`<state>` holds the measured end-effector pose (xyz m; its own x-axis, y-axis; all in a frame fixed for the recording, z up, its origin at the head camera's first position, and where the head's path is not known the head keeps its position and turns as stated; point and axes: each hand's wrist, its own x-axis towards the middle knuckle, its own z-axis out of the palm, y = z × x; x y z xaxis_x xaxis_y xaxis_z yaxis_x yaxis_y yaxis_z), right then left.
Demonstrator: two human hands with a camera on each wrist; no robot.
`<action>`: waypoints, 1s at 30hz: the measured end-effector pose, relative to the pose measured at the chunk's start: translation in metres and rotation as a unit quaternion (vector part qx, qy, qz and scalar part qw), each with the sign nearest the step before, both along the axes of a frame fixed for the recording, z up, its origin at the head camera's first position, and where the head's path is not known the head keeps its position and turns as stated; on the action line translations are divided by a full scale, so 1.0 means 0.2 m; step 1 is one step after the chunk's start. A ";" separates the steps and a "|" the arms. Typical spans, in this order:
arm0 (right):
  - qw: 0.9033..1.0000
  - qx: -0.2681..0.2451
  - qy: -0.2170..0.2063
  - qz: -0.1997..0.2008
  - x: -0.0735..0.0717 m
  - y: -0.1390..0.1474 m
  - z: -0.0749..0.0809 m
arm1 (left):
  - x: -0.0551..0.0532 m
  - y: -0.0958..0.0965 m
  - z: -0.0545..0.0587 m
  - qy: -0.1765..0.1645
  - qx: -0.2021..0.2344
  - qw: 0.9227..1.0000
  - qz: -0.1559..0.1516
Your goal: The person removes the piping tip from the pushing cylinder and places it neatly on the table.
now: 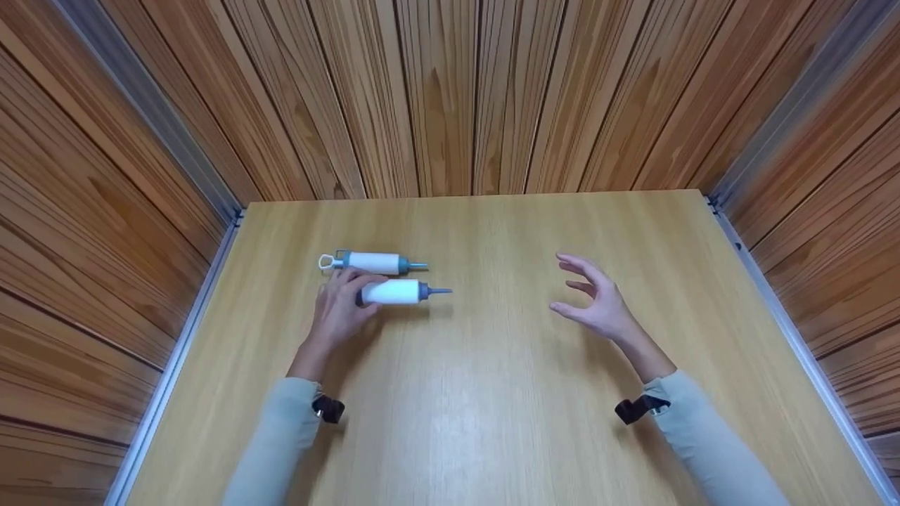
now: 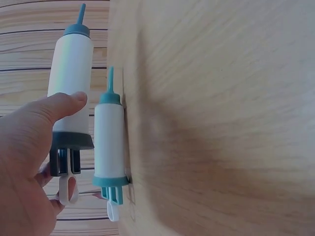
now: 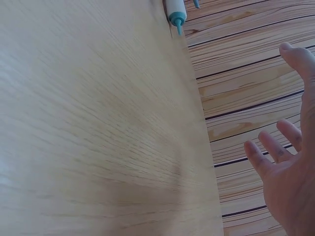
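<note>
My left hand grips a white-barrelled plunger syringe with a blue-grey nozzle, held above the table with its nozzle to the right. In the left wrist view, the thumb lies across the barrel of this syringe, and its dark collar and pale ring handle show below. Just behind it, a second white syringe with teal ends lies on the table, also pointing right. My right hand hovers over the table's right half, fingers spread and slightly bent, holding nothing. In the right wrist view, the teal-tipped syringe shows at the top edge.
The light wooden tabletop is bounded by wood-plank walls at the back and both sides. Metal rails run along its left and right edges.
</note>
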<state>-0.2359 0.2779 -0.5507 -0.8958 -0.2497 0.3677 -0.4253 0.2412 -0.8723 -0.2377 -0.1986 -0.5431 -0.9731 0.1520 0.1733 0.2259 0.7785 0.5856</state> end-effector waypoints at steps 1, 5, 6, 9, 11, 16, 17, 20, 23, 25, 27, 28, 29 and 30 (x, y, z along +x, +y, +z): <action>1.000 0.000 0.000 0.000 0.00 0.00 0.00 | 0.00 0.01 0.00 0.001 -0.001 1.000 -0.001; 1.000 0.002 -0.004 0.000 0.01 -0.01 0.00 | 0.01 0.04 0.02 0.002 0.002 1.000 -0.008; 1.000 0.001 -0.004 0.001 0.01 -0.01 0.00 | 0.01 0.05 0.03 0.003 0.002 1.000 -0.010; 1.000 0.001 -0.003 0.005 0.01 -0.02 0.00 | 0.02 0.07 0.04 0.007 0.004 1.000 -0.015; 1.000 0.000 0.000 0.007 0.01 -0.02 -0.01 | 0.02 0.09 0.04 0.012 0.004 1.000 -0.017; 1.000 -0.001 -0.010 0.003 0.01 -0.04 -0.01 | 0.02 0.13 0.06 0.023 0.008 0.999 -0.022; 1.000 -0.001 -0.014 0.002 0.01 -0.05 0.00 | 0.03 0.13 0.06 0.023 0.010 0.999 -0.024; 1.000 0.000 -0.011 0.005 0.02 -0.07 0.01 | 0.04 0.16 0.07 0.019 0.014 0.999 -0.030; 1.000 0.002 -0.006 0.010 0.02 -0.08 0.01 | 0.05 0.17 0.08 0.019 0.015 0.999 -0.040; 1.000 0.001 -0.002 0.015 0.03 -0.09 0.01 | 0.06 0.19 0.09 0.021 0.014 0.999 -0.045; 1.000 0.000 0.000 0.020 0.03 -0.10 0.01 | 0.07 0.20 0.10 0.023 0.015 0.998 -0.050; 1.000 -0.001 0.001 0.023 0.03 -0.10 0.01 | 0.07 0.21 0.10 0.023 0.015 0.998 -0.052; 1.000 -0.001 0.003 0.025 0.03 -0.10 0.01 | 0.07 0.21 0.11 0.024 0.016 0.998 -0.054; 1.000 -0.002 0.004 0.028 0.03 -0.11 0.02 | 0.07 0.22 0.12 0.027 0.018 0.998 -0.058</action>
<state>-0.2301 0.2563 -0.5473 -0.8777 -0.2977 0.3756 -0.4446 0.2131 -0.8700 -0.2243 -0.1542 -0.5200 -0.9385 0.2556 0.2322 0.3450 0.7242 0.5971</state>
